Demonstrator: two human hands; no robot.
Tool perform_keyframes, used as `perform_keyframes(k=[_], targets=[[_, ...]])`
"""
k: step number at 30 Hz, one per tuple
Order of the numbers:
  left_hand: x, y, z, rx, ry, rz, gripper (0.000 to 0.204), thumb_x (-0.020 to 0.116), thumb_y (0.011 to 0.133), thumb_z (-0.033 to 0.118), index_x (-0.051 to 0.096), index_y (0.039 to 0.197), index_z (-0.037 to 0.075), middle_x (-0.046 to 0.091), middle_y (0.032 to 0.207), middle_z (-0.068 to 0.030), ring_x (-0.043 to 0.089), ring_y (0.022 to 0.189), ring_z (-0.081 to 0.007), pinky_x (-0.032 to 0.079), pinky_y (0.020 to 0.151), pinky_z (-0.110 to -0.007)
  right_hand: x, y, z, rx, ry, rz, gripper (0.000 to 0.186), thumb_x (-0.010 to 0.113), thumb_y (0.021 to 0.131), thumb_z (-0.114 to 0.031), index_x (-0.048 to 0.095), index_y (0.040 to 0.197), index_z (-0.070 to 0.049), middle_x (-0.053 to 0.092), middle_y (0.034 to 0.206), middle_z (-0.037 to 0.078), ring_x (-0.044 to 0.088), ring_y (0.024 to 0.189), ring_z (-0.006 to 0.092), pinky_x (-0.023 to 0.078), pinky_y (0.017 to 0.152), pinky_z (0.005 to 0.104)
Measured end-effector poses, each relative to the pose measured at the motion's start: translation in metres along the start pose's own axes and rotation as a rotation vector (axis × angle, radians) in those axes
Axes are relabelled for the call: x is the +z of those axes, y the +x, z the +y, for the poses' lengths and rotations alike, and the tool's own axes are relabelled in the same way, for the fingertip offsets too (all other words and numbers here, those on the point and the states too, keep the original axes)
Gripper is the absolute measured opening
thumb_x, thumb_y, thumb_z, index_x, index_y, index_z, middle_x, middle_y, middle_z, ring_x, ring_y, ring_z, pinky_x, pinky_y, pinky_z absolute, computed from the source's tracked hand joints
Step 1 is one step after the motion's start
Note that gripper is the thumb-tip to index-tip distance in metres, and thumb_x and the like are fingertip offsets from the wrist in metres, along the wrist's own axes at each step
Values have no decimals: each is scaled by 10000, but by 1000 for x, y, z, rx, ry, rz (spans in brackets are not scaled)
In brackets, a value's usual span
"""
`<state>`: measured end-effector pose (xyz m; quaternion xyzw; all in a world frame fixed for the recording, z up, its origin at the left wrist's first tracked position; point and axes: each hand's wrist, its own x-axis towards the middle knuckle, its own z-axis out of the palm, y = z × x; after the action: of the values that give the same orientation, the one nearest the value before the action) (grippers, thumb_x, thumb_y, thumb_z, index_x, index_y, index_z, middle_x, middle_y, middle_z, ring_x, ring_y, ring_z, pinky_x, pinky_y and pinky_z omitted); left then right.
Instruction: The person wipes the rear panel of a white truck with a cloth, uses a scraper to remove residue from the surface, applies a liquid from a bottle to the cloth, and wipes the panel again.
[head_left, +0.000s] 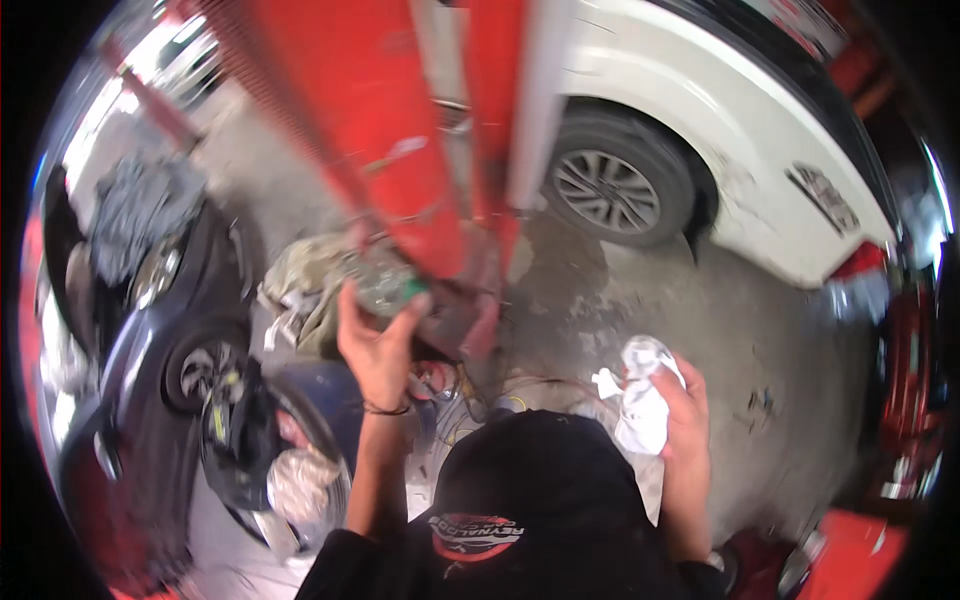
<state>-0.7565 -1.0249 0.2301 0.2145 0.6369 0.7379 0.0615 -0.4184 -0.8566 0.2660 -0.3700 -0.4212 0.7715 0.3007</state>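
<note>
My left hand (378, 345) is raised in front of a red post, with thumb and fingers closed around a clear plastic bottle (378, 288). The bottle has a green cap and is tilted, the cap lying near my thumb. Motion smears its outline a little. On the other side, my right hand (686, 405) grips a bunched white cloth (645, 405). A small white piece sticks out to the left of it, and part of the cloth is hidden behind my fingers.
A red lift post (370, 130) rises ahead. To the right stands a white vehicle (740, 130), its wheel (610, 185) by the post. A dark car (125, 400) fills the left. Beige fabric (305, 285) and a bin with bags (300, 480) lie nearer; hoses (455, 410) are on the floor.
</note>
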Motion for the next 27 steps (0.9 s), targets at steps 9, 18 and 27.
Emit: perform_keyframes(k=[9, 18, 27], targets=[[82, -31, -30, 61, 236, 186, 695, 890, 994, 84, 538, 1584, -21, 716, 1370, -136, 719, 1109, -198, 630, 877, -321, -127, 36, -62, -87, 98, 30, 295, 723, 1097, -121, 754, 1349, 30, 829, 1105, 118, 798, 924, 177, 639, 771, 316], [215, -131, 53, 438, 799, 463, 644, 671, 1129, 196, 453, 1687, -40, 520, 1659, -257, 592, 1451, -345, 521, 1172, -475, -328, 85, -87, -21, 366, 187, 263, 697, 1119, -146, 764, 1329, -2, 826, 1093, 99, 785, 878, 155, 643, 749, 318], [627, -231, 163, 52, -78, -1278, 550, 613, 1043, 138, 571, 1559, -46, 660, 1481, -245, 693, 1308, -317, 547, 1108, -453, -483, 123, -136, -44, 392, 300, 306, 689, 1123, -160, 738, 1381, -3, 821, 1129, 118, 793, 911, 166, 675, 796, 335]])
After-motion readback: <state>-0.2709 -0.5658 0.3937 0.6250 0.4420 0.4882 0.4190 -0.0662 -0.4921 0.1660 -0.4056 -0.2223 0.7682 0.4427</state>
